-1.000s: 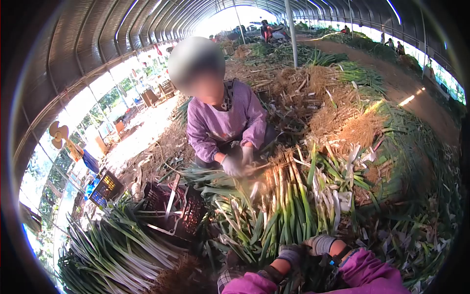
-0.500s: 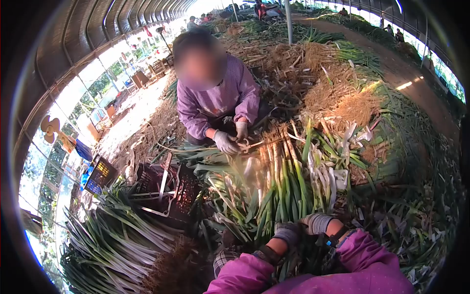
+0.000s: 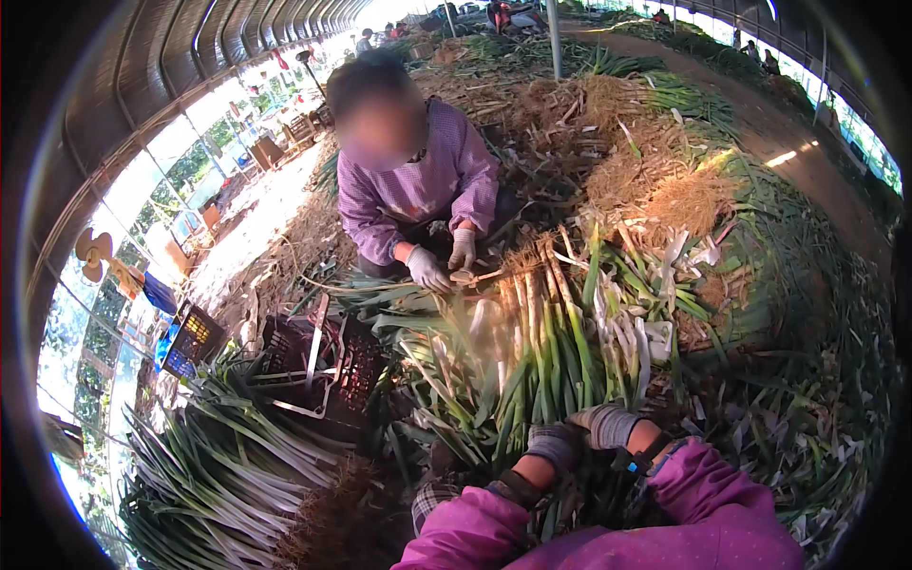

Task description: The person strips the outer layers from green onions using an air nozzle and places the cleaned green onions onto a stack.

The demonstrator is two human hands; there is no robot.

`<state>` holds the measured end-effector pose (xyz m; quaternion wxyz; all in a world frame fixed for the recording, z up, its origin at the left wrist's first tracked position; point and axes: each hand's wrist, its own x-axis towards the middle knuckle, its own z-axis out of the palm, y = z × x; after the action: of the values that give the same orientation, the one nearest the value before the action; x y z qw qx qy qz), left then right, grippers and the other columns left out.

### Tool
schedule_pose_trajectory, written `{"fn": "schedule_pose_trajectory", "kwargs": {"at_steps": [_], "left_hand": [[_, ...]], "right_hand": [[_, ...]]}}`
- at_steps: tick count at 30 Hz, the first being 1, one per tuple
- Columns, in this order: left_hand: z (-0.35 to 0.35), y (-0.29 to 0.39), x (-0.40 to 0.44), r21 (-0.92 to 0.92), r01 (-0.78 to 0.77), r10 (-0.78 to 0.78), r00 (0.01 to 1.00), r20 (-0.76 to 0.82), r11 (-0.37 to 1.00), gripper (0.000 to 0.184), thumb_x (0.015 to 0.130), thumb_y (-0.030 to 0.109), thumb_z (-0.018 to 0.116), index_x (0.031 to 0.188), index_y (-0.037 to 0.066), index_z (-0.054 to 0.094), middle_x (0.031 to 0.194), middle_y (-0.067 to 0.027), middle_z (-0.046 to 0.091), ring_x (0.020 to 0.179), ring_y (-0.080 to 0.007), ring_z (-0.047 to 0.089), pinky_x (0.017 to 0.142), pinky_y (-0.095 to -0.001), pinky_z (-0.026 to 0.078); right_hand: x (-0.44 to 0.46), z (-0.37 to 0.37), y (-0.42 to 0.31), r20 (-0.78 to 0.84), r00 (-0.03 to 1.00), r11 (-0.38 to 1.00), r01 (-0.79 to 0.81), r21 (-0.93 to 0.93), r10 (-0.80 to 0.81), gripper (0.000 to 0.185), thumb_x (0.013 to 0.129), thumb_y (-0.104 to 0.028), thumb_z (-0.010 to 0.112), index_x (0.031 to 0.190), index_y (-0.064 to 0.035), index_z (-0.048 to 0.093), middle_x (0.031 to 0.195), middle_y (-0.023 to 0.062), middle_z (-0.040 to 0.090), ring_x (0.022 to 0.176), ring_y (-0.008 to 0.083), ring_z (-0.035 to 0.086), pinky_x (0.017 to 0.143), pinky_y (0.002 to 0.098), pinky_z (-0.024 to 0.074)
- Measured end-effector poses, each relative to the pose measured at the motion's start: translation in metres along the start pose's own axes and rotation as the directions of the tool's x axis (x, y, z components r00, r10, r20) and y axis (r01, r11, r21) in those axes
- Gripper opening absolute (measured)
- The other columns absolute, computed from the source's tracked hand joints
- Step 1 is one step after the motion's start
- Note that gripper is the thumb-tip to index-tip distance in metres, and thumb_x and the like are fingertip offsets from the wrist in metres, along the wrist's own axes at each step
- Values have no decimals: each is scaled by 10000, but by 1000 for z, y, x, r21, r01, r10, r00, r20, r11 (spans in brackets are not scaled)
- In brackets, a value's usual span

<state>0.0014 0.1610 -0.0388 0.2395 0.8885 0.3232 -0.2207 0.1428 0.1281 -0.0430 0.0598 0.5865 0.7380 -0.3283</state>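
My left hand (image 3: pixel 555 448), in a dark grey knitted glove, is closed at the leaf ends of a row of green onions (image 3: pixel 546 356). Close beside it, my right hand (image 3: pixel 606 427) in a striped glove has its fingers curled toward the left hand. What the fingers hold is hidden by the gloves and the leaves. The onions lie with their pale stems and brown roots pointing away from me, green leaves toward me. Loose leaves and pale peelings (image 3: pixel 655 337) lie to the right of the row.
Opposite me sits a person (image 3: pixel 418 180) in a purple checked top, gloved hands near the onion roots. To the left are a dark plastic crate (image 3: pixel 356 366) and a large pile of green onions (image 3: pixel 237 456). Root clumps (image 3: pixel 689 204) and a metal post (image 3: pixel 556 43) stand farther back.
The view has shifted slightly. My hands stay at the leaf ends with only a small movement. The other person's gloved hands have moved slightly by the roots.
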Motion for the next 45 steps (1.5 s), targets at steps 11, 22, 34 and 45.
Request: {"fn": "schedule_pose_trajectory", "kwargs": {"at_steps": [11, 22, 34, 45], "left_hand": [[-25, -9, -12, -116, 114, -122, 991, -57, 987, 504, 783, 405, 552, 1184, 103, 515, 1154, -147, 567, 1046, -326, 562, 846, -430, 452], [-38, -57, -13, -81, 320, -320, 825, -465, 944, 755, 720, 453, 629, 1317, 87, 346, 1381, -154, 310, 1242, -361, 351, 992, -455, 321], [-31, -44, -3, -81, 193, -199, 977, -75, 978, 435, 727, 433, 602, 952, 62, 639, 966, -166, 634, 916, -317, 613, 775, -422, 486], [-16, -37, 10, -42, 96, -99, 993, -71, 994, 408, 743, 419, 605, 954, 70, 598, 932, -151, 640, 896, -312, 617, 734, -430, 481]], "right_hand": [[7, 3, 9, -195, 979, 998, 56, 19, -51, 624, 712, -235, 616, 1289, -93, 424, 1192, 163, 539, 1066, 333, 532, 923, 380, 421], [15, -6, 32, -465, 852, 971, -200, 132, 239, 694, 743, -373, 607, 1311, -44, 382, 1304, 232, 407, 1193, 353, 414, 991, 383, 352], [2, -11, 9, 122, 987, 995, -98, -29, 101, 569, 800, -413, 540, 1274, -111, 453, 1173, 169, 549, 1064, 345, 527, 914, 410, 413], [-4, -12, 3, 145, 985, 996, -94, 0, 94, 557, 798, -401, 548, 1248, -82, 476, 1167, 166, 557, 1080, 333, 525, 916, 414, 415]]}}
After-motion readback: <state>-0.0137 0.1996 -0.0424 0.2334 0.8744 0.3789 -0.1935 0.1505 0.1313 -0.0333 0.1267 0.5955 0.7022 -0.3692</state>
